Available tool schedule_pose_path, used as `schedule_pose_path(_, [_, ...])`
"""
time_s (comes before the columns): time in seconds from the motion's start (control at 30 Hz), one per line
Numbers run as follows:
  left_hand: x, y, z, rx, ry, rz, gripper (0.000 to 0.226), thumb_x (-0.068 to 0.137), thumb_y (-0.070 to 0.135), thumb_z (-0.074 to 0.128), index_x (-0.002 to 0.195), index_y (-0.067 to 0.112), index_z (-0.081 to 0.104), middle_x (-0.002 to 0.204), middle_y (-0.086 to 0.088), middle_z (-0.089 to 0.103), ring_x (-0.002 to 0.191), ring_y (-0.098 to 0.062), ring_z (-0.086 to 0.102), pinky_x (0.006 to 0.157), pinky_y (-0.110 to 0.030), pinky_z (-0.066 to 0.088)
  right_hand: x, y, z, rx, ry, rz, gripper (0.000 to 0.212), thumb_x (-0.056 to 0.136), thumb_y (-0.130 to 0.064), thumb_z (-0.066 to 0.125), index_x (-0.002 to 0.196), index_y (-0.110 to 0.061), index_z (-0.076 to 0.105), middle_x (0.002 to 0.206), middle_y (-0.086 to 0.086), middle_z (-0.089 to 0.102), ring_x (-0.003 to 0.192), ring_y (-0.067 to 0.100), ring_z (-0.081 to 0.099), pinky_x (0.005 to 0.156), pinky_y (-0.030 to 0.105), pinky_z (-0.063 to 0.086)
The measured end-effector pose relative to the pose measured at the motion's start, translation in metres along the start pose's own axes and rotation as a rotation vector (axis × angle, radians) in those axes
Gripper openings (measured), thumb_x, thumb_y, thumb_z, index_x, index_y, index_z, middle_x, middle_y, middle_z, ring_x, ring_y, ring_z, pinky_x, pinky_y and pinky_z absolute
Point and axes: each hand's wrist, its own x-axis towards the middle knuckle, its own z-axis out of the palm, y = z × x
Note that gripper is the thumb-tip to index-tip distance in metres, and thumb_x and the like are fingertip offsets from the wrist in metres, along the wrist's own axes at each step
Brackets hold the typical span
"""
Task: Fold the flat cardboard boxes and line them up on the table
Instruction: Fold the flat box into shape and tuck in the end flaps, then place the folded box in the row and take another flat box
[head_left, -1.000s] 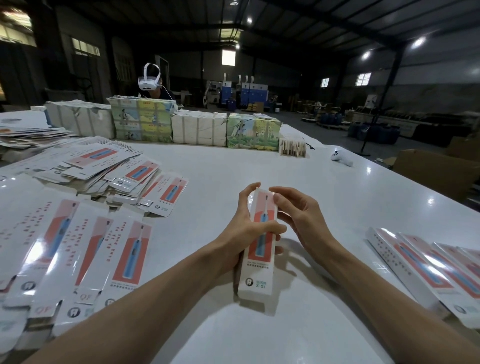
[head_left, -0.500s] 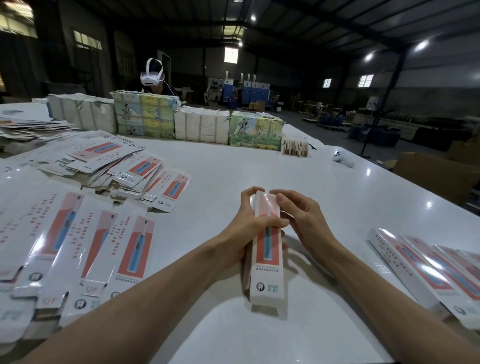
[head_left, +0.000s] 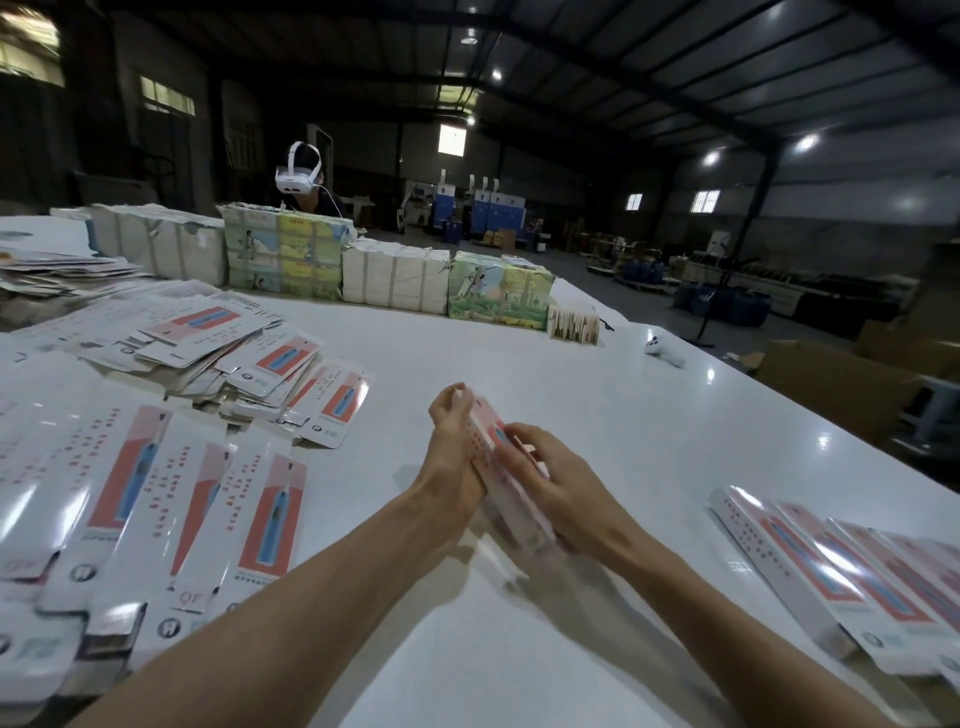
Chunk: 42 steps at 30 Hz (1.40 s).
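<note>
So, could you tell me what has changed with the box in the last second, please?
The box has rolled in both hands, its dotted side now up, near end blurred. The right hand slid from its top end down over the middle; the left hand holds on. The flat boxes and folded row stayed put.

Only "QF" reads clearly, on the near tab of a flat cardboard box (head_left: 200, 519); other print is blurred.

l hand (head_left: 453, 452) & r hand (head_left: 551, 484) both grip box (head_left: 485, 425) (fingers curled), forearms angled inward.
</note>
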Motion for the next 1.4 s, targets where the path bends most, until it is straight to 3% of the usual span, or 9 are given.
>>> schedule_pose_path(0.1, [-0.004, 0.002, -0.003, -0.01, -0.023, -0.074, 0.054, 0.105, 0.062, 0.044, 0.138, 0.021, 0.057, 0.126, -0.026, 0.066, 0.106, -0.042, 0.072, 0.076, -0.05, 0.066, -0.012, -0.005, 0.014, -0.174, -0.109, 0.024, 0.099, 0.09, -0.085, 0.044, 0.166, -0.03, 0.014, 0.16, -0.021, 0.027, 0.134, -0.002, 0.046, 0.103, 0.013, 0.039])
schedule_pose_path(0.2, [-0.007, 0.0, -0.003, 0.008, -0.052, -0.06, 0.061, 0.105, 0.063, 0.04, 0.146, 0.018, 0.051, 0.136, -0.028, 0.061, 0.124, -0.046, 0.063, 0.1, -0.056, 0.058, -0.018, -0.011, 0.02, -0.27, -0.149, 0.032, 0.088, 0.104, -0.066, 0.04, 0.167, -0.026, -0.005, 0.168, -0.02, 0.004, 0.142, 0.015, 0.043, 0.106, 0.02, 0.041])
schedule_pose_path(0.43, [-0.014, -0.005, 0.008, 0.226, -0.209, 0.05, 0.047, 0.107, 0.062, 0.032, 0.144, 0.036, 0.043, 0.139, -0.014, 0.057, 0.122, -0.029, 0.062, 0.089, -0.041, 0.061, -0.037, -0.023, 0.005, -0.509, 0.043, 0.096, 0.062, 0.108, -0.059, 0.036, 0.159, -0.036, 0.009, 0.145, -0.005, 0.037, 0.099, 0.02, 0.065, 0.079, 0.042, 0.061])
schedule_pose_path(0.67, [-0.007, -0.017, 0.004, 0.493, -0.206, 0.049, 0.037, 0.108, 0.043, 0.051, 0.14, 0.025, 0.049, 0.135, -0.008, 0.057, 0.122, -0.022, 0.061, 0.089, -0.032, 0.059, -0.08, 0.002, -0.052, -0.741, 0.088, 0.391, 0.063, 0.103, -0.051, 0.056, 0.155, -0.032, 0.025, 0.138, -0.003, 0.049, 0.115, 0.02, 0.059, 0.088, 0.041, 0.059])
schedule_pose_path(0.77, [-0.005, -0.019, -0.002, 0.614, -0.248, 0.067, 0.023, 0.109, 0.027, 0.056, 0.13, 0.02, 0.062, 0.131, -0.007, 0.061, 0.121, -0.017, 0.061, 0.092, -0.029, 0.059, -0.102, 0.017, -0.074, -0.843, 0.04, 0.549, 0.061, 0.107, -0.038, 0.051, 0.16, -0.026, 0.023, 0.167, 0.004, 0.027, 0.156, 0.033, 0.025, 0.123, 0.054, 0.036])
schedule_pose_path(0.87, [-0.002, -0.021, -0.005, 0.662, -0.257, 0.072, 0.02, 0.108, 0.02, 0.057, 0.125, 0.022, 0.066, 0.127, -0.004, 0.062, 0.119, -0.014, 0.062, 0.095, -0.03, 0.058, -0.115, 0.026, -0.086, -0.867, 0.036, 0.599, 0.063, 0.112, -0.03, 0.043, 0.166, -0.021, 0.013, 0.176, 0.002, -0.002, 0.163, 0.028, -0.007, 0.13, 0.05, 0.013])
schedule_pose_path(1.17, [-0.001, -0.022, -0.007, 0.729, -0.242, 0.078, 0.021, 0.105, 0.012, 0.057, 0.116, 0.02, 0.074, 0.123, -0.01, 0.062, 0.101, -0.017, 0.069, 0.102, -0.039, 0.058, -0.123, 0.049, -0.108, -1.062, 0.122, 0.71, 0.061, 0.106, -0.015, 0.052, 0.159, -0.001, 0.025, 0.168, 0.019, 0.02, 0.16, 0.036, 0.011, 0.128, 0.044, 0.026])
schedule_pose_path(1.3, [-0.004, -0.021, -0.006, 0.776, -0.248, 0.092, 0.021, 0.105, 0.012, 0.058, 0.115, 0.019, 0.075, 0.123, -0.011, 0.063, 0.097, -0.018, 0.07, 0.1, -0.037, 0.059, -0.09, 0.036, -0.094, -1.014, 0.146, 0.525, 0.061, 0.106, -0.022, 0.057, 0.16, -0.009, 0.03, 0.17, 0.011, 0.021, 0.161, 0.031, 0.015, 0.123, 0.043, 0.033])
schedule_pose_path(1.4, [-0.007, -0.022, -0.005, 0.784, -0.233, 0.109, 0.02, 0.104, 0.011, 0.059, 0.113, 0.019, 0.076, 0.12, -0.009, 0.065, 0.097, -0.016, 0.068, 0.093, -0.029, 0.06, -0.046, 0.022, -0.069, -0.992, 0.165, 0.321, 0.038, 0.108, -0.026, 0.047, 0.143, -0.012, 0.051, 0.148, 0.008, 0.048, 0.138, 0.027, 0.045, 0.101, 0.042, 0.049])
